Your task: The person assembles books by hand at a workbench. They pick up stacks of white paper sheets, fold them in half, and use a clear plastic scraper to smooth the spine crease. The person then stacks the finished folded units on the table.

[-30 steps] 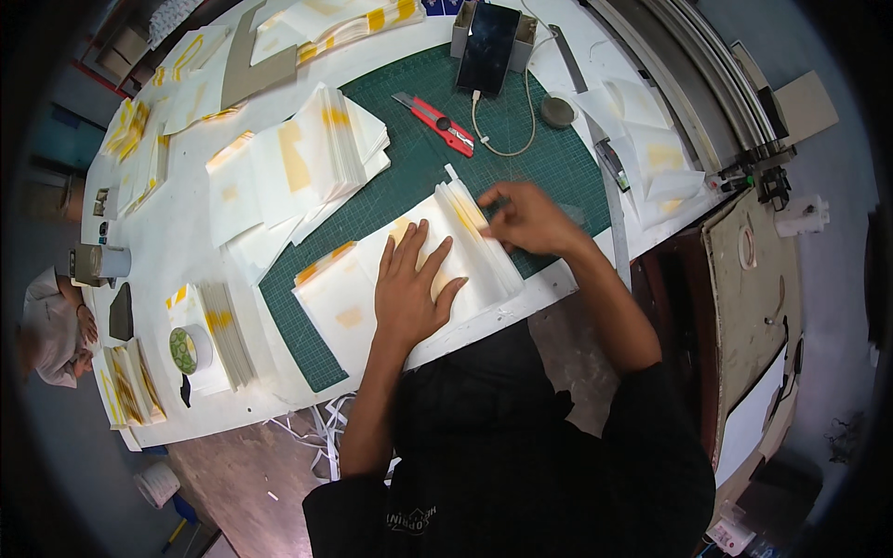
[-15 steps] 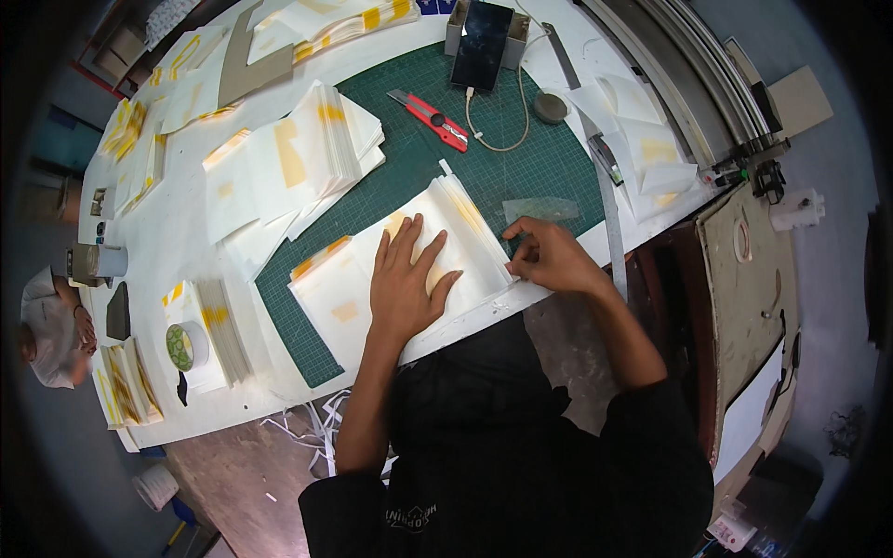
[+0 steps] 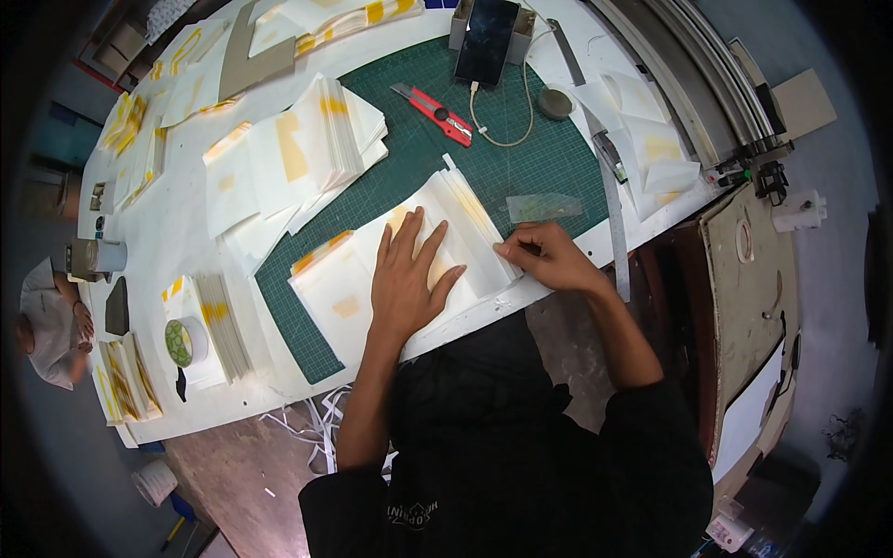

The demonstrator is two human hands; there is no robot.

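Note:
A stack of white folded papers with yellow printing lies at the near edge of the green cutting mat. My left hand rests flat on top of it, fingers spread. At the stack's right side my right hand is closed, thumb and forefinger pinched at the edge of the top paper. How much they grip is hidden by the fingers. A narrow white strip sticks out at the stack's far corner. Just beyond my right hand lies a clear plastic piece.
A red utility knife, a phone on a cable and a round grey tin sit farther back. More paper stacks and a tape roll are left. A steel ruler overhangs the right edge. Another person is far left.
My right hand has slid a little away from me along the stack's right edge, from the near corner, with its fingers now pinched there. My left hand has stayed in place.

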